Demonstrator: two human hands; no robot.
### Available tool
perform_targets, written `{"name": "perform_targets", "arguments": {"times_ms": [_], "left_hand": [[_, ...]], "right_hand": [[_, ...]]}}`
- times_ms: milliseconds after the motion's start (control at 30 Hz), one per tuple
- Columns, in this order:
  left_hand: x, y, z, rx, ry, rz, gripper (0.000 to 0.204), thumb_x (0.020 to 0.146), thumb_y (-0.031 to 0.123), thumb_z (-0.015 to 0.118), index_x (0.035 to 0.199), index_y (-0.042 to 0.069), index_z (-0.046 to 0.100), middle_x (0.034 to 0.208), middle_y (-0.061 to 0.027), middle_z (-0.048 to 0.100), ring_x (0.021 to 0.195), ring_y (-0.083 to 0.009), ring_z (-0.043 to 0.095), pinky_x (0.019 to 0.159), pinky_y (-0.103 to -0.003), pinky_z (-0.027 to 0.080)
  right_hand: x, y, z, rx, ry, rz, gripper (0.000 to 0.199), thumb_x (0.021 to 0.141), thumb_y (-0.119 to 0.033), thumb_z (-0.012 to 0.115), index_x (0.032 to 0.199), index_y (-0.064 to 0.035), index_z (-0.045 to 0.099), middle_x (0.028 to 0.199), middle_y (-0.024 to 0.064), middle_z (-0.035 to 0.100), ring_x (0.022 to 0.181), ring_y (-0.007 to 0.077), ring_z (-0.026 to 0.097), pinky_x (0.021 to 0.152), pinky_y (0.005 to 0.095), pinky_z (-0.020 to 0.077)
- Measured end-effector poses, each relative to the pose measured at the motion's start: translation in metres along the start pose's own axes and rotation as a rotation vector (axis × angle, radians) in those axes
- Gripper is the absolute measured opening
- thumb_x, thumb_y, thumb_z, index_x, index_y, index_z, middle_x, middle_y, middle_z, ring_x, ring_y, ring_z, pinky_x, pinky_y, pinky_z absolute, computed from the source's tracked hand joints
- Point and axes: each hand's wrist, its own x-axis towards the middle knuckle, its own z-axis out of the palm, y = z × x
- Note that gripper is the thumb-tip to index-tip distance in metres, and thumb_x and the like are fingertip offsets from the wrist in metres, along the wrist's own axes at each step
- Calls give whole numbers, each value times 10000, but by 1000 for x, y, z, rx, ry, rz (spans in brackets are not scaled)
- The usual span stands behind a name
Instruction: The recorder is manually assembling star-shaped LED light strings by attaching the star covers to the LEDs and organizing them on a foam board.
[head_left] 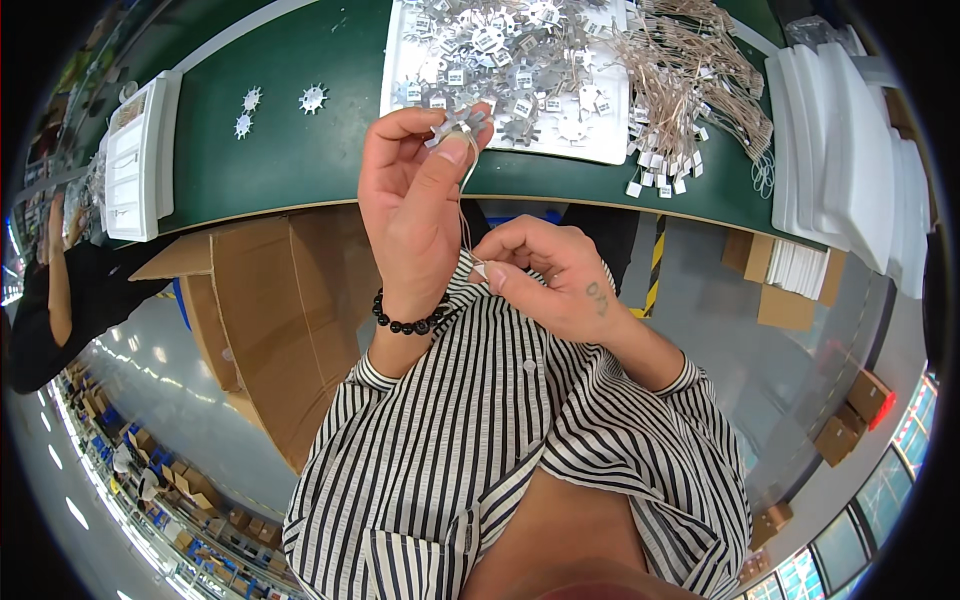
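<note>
By the white rectangular tray (613, 145), the left hand (415, 205) pinches a silver star-shaped metallic piece (456, 125) while the right hand (555, 280), apart, pinches its thin beige cord (463, 205) by a white tag (481, 270), ideally without tugging.

A dark green bench (300, 165) carries a white tray (609, 146) heaped with small silvery stars. To its left lie three loose stars (313, 98), a pair and a single one, and farther left a white container (125, 180). Just right of the tray sprawl brown cords (710, 55) with white tags (663, 172); beyond them, white sheets (815, 140) stand.
</note>
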Motion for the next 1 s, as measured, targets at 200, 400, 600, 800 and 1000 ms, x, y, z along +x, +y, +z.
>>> {"name": "perform_targets", "arguments": {"times_ms": [200, 400, 600, 800, 1000], "left_hand": [[1, 5, 2, -18, 35, -49, 273, 969, -41, 533, 1240, -15, 526, 1128, -133, 602, 1145, -300, 654, 1030, -401, 520], [0, 6, -3, -53, -4, -63, 290, 974, -39, 534, 1262, -14, 522, 1140, -131, 602, 1153, -301, 651, 1030, -392, 521], [-5, 3, 2, 6, 44, -76, 287, 971, -41, 580, 1254, -11, 537, 1122, -133, 625, 1146, -294, 660, 1004, -366, 542], [-6, 5, 5, 99, 90, -89, 290, 957, -53, 625, 1239, -12, 566, 1087, -127, 655, 1111, -266, 680, 965, -319, 563], [5, 3, 2, 236, 89, -47, 309, 947, -65, 637, 1248, -19, 588, 1059, -113, 675, 1054, -218, 695, 933, -274, 566]], "right_hand": [[3, 5, 0, 6, -14, -45, 164, 915, 52, 629, 1077, 33, 649, 929, 103, 730, 763, 130, 644, 711, 229, 531], [7, 3, 3, -2, 7, -68, 161, 908, 56, 628, 1067, 39, 650, 931, 101, 726, 771, 136, 654, 714, 233, 535], [5, -2, 3, -66, -43, -79, 167, 896, 63, 629, 1061, 49, 652, 945, 106, 718, 790, 146, 668, 720, 241, 539], [5, 4, 4, -82, -33, -111, 170, 894, 62, 630, 1062, 49, 656, 957, 108, 714, 784, 148, 663, 718, 242, 539], [12, 4, 2, -28, 52, -77, 176, 906, 53, 629, 1079, 38, 654, 971, 104, 712, 788, 136, 646, 723, 232, 529]]}}
